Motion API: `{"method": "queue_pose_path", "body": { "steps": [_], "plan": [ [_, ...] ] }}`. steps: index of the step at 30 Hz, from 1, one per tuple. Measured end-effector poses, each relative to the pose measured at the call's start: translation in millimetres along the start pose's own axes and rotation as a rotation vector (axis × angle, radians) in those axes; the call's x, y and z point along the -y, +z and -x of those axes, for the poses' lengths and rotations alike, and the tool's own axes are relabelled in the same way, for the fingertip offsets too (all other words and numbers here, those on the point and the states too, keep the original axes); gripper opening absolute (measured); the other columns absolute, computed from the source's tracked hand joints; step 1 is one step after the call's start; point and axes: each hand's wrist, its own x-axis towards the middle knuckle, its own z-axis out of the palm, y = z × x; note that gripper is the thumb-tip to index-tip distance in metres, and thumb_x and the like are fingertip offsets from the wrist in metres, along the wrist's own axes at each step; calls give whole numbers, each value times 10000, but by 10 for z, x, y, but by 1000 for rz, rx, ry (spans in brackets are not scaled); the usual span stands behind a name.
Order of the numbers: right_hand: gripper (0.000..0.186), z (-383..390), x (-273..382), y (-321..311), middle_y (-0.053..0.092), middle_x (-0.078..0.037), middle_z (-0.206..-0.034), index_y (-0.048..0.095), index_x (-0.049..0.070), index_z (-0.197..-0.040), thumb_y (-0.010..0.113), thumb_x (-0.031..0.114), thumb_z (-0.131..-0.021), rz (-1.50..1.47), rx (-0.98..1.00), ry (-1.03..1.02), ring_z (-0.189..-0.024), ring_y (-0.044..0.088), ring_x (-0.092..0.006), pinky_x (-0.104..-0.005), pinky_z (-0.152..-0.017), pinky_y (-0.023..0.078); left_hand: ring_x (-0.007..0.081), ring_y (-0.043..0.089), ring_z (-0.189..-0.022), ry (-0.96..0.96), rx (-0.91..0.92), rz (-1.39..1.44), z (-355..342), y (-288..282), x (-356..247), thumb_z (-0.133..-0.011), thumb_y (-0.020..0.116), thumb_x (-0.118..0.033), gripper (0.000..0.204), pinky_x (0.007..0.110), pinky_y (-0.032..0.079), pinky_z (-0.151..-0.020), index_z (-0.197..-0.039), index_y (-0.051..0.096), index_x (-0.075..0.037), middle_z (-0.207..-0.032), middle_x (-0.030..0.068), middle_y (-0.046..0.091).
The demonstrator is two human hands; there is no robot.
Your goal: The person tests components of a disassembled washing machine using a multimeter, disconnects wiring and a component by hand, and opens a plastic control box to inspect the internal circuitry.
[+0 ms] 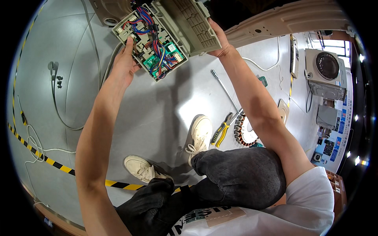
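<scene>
A grey plastic control box [152, 47] hangs opened at the top of the view, with green circuit boards and bundles of red, blue and yellow wires inside. My left hand [125, 65] grips its lower left side, thumb on the rim and fingers underneath. My right hand [220, 41] holds the outer edge of the ribbed grey cover [193, 23], which stands swung open beside the box. The fingers of that hand are partly hidden behind the cover. Box and cover meet along their long edge.
A socket wrench [224, 89], yellow-handled pliers [221, 131] and a ring-shaped motor stator [245, 131] lie on the grey floor by my shoes. A beige metal panel [283, 19] spans the upper right. Left are a plugged cable [53, 84] and striped tape [55, 163]. Washing machines [325, 67] stand far right.
</scene>
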Motion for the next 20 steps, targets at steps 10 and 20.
{"method": "queue_pose_path", "body": {
  "steps": [10, 20],
  "plan": [
    [604, -4, -4, 13, 579, -123, -1262, 511, 81, -1317, 564, 495, -880, -3, 14, -3, -1125, 579, -239, -402, -966, 469, 189, 638, -998, -7, -22, 3, 10, 13, -8, -971, 463, -455, 498, 379, 513, -886, -1261, 499, -51, -1145, 85, 639],
    [608, -9, -1, -32, 588, -119, -1248, 509, 83, -1317, 583, 485, -866, -13, 33, 7, -1124, 580, -238, -406, -965, 472, 199, 612, -1039, -12, 2, 8, -4, -24, -9, -946, 492, -492, 535, 424, 475, -924, -1286, 467, -79, -1176, 52, 615]
  ]
}}
